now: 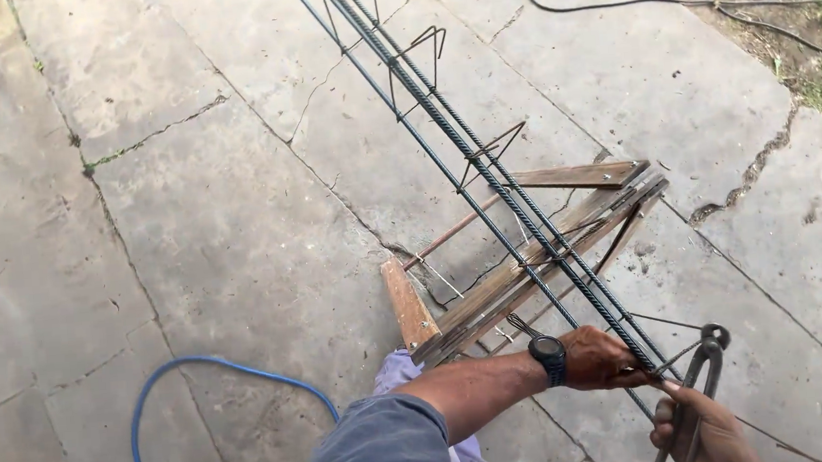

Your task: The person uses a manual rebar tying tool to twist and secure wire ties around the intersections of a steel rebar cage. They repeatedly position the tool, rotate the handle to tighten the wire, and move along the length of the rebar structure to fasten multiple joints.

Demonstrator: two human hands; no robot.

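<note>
**Two hands at a ribbed steel cage**

Three long ribbed rebars, ringed by two triangular wire stirrups, rest on one rough wooden trestle. The left hand grips the bars; the right hand clasps one metal pincers beside them.

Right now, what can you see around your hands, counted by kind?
Hands: 2, left hand on the rebar cage, right hand holding the pincers
Rebar cages: 1
Pincers: 1
Wooden trestles: 1
Wristwatches: 1
Blue hoses: 1
Black cables: 2
Total: 9
</note>
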